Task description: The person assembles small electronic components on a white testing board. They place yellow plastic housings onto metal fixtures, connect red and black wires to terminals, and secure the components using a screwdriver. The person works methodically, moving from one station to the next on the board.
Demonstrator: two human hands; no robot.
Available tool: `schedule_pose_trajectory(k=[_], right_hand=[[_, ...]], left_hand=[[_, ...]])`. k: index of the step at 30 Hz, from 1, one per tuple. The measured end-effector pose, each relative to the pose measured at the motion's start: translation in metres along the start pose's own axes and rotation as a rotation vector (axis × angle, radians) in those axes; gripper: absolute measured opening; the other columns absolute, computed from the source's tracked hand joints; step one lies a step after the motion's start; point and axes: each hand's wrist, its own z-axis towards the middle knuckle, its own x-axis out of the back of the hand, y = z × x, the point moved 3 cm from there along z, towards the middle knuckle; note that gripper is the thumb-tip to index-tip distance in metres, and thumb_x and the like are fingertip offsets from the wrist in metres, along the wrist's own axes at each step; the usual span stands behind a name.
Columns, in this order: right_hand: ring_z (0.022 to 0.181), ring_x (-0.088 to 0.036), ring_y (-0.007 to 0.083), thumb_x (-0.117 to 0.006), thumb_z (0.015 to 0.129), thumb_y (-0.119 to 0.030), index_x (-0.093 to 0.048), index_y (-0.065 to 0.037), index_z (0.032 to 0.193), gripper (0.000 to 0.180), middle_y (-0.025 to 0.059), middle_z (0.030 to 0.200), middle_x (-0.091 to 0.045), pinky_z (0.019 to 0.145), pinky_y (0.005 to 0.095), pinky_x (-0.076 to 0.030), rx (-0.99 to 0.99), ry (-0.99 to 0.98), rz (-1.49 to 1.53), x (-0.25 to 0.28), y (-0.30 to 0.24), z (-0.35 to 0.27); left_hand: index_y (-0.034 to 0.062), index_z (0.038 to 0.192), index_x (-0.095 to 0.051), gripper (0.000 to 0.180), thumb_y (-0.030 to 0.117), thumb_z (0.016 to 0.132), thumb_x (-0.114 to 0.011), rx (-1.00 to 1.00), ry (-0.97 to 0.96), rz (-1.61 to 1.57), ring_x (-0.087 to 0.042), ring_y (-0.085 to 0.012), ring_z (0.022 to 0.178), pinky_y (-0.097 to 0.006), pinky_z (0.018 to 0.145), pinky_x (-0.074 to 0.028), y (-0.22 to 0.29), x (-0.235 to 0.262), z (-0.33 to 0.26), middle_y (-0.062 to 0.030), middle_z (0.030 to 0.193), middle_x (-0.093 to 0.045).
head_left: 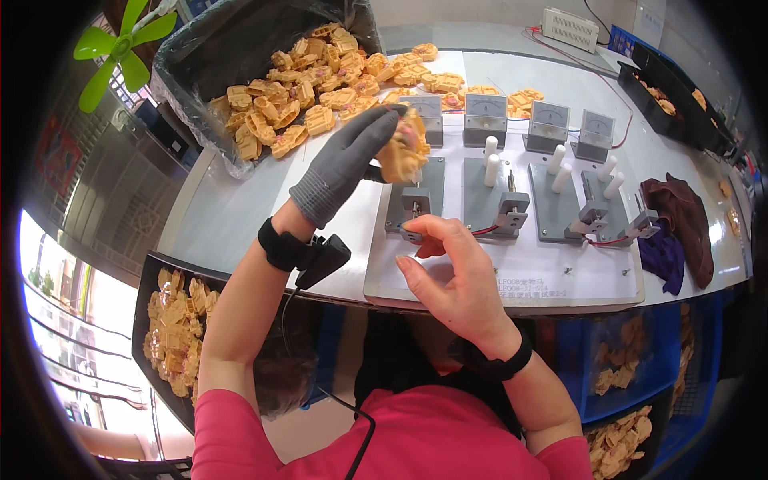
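My left hand point(344, 166), in a dark grey glove, grips an orange-yellow molded plastic part point(406, 144). The part is held above the leftmost grey test fixture point(432, 180), tilted, partly hidden by the glove. My right hand point(456, 276) is bare and sits at the front of that same fixture. Its index fingertip touches the small grey block point(414, 206) at the fixture's front end, while the thumb stands apart below with nothing between them. Behind the fixture, a panel meter point(428, 118) stands partly covered by the part.
More fixtures with white posts point(491, 170) and meters point(485, 116) line up to the right. A lined bin point(188, 80) spills similar parts across the table's back left. Dark cloths point(680, 224) lie at right, near a black tray point(672, 112). A green fan point(120, 50) is at upper left.
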Motion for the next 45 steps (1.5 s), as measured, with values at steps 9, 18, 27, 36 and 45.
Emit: schedule_pose_trajectory(k=[9,18,27,36,45], right_hand=[[0.08,-0.06,0.0213,-0.075,0.083,-0.01,-0.06,-0.004,0.118,0.038,0.01,0.101,-0.062,0.073,0.0327,-0.049,-0.006,-0.005,-0.013,-0.002,-0.001,0.001],[0.085,-0.058,0.0214,-0.075,0.08,-0.006,-0.059,-0.002,0.119,0.042,0.0111,0.105,-0.061,0.077,0.0309,-0.048,-0.021,-0.044,-0.093,-0.001,-0.001,0.003],[0.099,-0.053,0.0257,-0.074,0.079,-0.002,-0.051,-0.001,0.12,0.046,0.0144,0.113,-0.054,0.086,0.0349,-0.045,-0.071,0.119,-0.176,0.0,0.008,-0.005],[0.085,-0.055,0.0285,-0.074,0.079,-0.001,-0.057,-0.004,0.098,0.026,0.0094,0.092,-0.058,0.077,0.0371,-0.045,-0.041,0.052,-0.216,0.0,0.003,0.003],[0.083,-0.057,0.0268,-0.071,0.082,-0.002,-0.059,-0.005,0.096,0.019,0.0083,0.088,-0.058,0.077,0.0373,-0.043,0.002,0.057,-0.25,-0.004,0.001,0.001]], left_hand=[[0.0148,0.142,-0.053,0.053,0.048,0.101,-0.051,0.043,-0.118,0.276,-0.061,-0.0137,0.108,-0.031,0.084,-0.053,-0.006,0.003,0.003,-0.0044,0.123,-0.064],[0.0101,0.142,-0.053,0.056,0.048,0.101,-0.05,0.031,-0.151,0.236,-0.06,-0.0133,0.1,-0.032,0.085,-0.053,-0.023,0.005,0.003,-0.0069,0.119,-0.063],[0.0059,0.145,-0.047,0.072,0.049,0.09,-0.063,0.336,0.325,1.082,-0.048,-0.0333,0.135,-0.038,0.111,-0.039,-0.121,0.213,0.072,-0.022,0.145,-0.05],[0.0126,0.138,-0.052,0.069,0.038,0.078,-0.073,0.532,0.458,1.232,-0.046,-0.0374,0.133,-0.039,0.112,-0.039,-0.15,0.213,0.044,-0.0208,0.148,-0.039],[0.0115,0.122,-0.056,0.06,0.035,0.073,-0.083,0.289,0.24,1.035,-0.057,-0.0299,0.116,-0.038,0.099,-0.048,-0.128,0.164,-0.014,-0.0137,0.122,-0.055]])
